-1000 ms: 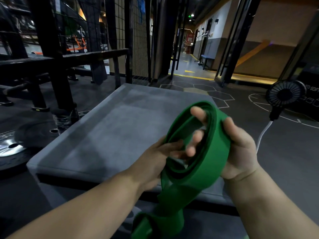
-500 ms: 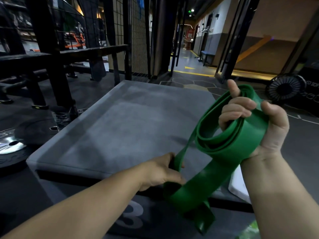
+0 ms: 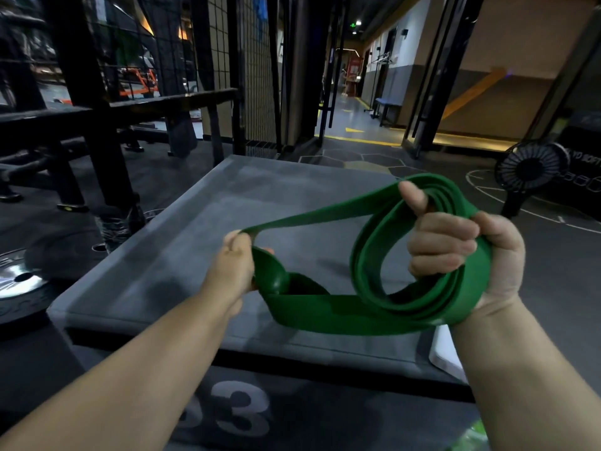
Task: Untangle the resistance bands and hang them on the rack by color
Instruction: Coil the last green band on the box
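A wide green resistance band [image 3: 374, 307] is held in the air above a grey padded box [image 3: 182, 242]. My right hand [image 3: 468, 255] grips several coiled loops of it, fingers curled through the coil and thumb up. My left hand [image 3: 234, 268] pinches the band's far loop end, drawn out to the left of the coil. One strand runs taut from my left hand up to the top of the coil. A lower fold sags between both hands. No rack for the bands is plainly in view.
The grey box has a dark lower block marked with large numerals [image 3: 240, 415]. A black metal frame [image 3: 84, 125] and a weight plate [image 3: 19, 281] stand to the left. A small black fan [image 3: 530, 170] stands at the right. A corridor opens ahead.
My left hand has risen and pulled the band's end out to the left, stretching a strand taut. My right hand holds the coil slightly lower and nearer than half a second ago.
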